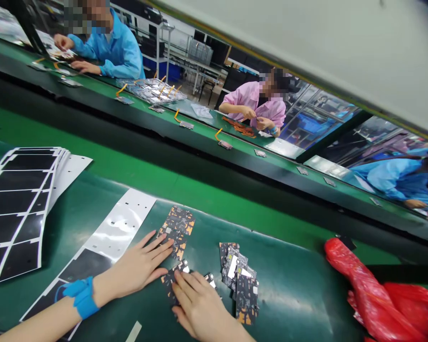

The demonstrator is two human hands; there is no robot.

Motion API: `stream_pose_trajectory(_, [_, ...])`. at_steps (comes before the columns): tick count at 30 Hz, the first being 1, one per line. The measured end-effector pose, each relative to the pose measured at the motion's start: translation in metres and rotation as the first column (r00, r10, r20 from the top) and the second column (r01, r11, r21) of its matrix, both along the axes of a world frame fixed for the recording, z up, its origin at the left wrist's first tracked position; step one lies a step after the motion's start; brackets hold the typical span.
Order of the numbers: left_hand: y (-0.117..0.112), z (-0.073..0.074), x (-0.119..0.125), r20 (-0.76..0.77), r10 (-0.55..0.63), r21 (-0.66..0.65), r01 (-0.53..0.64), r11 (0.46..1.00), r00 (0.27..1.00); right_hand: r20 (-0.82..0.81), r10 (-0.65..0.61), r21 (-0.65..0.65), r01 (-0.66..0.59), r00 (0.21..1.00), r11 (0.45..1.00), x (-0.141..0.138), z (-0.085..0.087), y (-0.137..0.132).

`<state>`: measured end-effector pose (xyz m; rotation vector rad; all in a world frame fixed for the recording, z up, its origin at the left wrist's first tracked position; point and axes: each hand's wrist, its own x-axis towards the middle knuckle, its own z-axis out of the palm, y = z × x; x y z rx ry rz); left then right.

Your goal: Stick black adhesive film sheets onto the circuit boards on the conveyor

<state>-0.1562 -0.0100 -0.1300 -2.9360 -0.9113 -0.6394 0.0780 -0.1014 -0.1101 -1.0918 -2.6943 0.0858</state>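
Note:
My left hand (139, 268), with a blue band (81, 297) round its wrist, reaches in from the left. Its fingers are stretched out and the tips rest on the edge of dark circuit boards (180, 223) with orange patches. Lower down, my right hand (201, 304) lies with extended fingers over another circuit board (169, 285), partly covering it. Part of one more board shows beyond its knuckles. To the right is a loose, overlapping pile of circuit boards (247, 297). Under my left forearm runs a white strip sheet (123, 221) with black panels.
A stack of black-panelled sheets (24, 190) lies at the left. Crumpled red plastic (371, 289) is at the right. Beyond the green bench runs a dark-edged line carrying small boards (225, 144). Co-workers in blue (123, 45) and pink (248, 97) sit across it.

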Motion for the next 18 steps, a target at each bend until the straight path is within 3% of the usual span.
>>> stream_pose_trajectory(4, [0.003, 0.004, 0.007, 0.02, 0.017, 0.025, -0.018, 1.0, 1.0, 0.043, 0.095, -0.073, -0.091, 0.995, 0.993, -0.004, 0.004, 0.007])
stream_pose_trajectory(9, [0.001, 0.007, 0.007, 0.039, 0.032, 0.062, -0.034, 0.997, 0.999, -0.005, 0.266, -0.036, -0.266, 0.964, 0.963, -0.012, -0.029, -0.001])
stream_pose_trajectory(12, [0.003, 0.007, 0.006, 0.022, 0.03, 0.087, -0.032, 0.996, 0.999, -0.007, 0.329, 0.027, -0.328, 0.944, 0.944, -0.019, -0.037, 0.002])
stream_pose_trajectory(16, [0.022, 0.007, 0.017, -0.063, 0.015, 0.116, -0.008, 0.993, 0.998, -0.022, 0.28, 0.139, -0.274, 0.96, 0.952, -0.027, -0.039, 0.003])
stream_pose_trajectory(18, [0.038, 0.005, 0.029, -0.116, 0.002, 0.125, 0.012, 0.992, 0.993, -0.051, 0.191, 0.24, -0.174, 0.98, 0.955, -0.034, -0.053, -0.003])
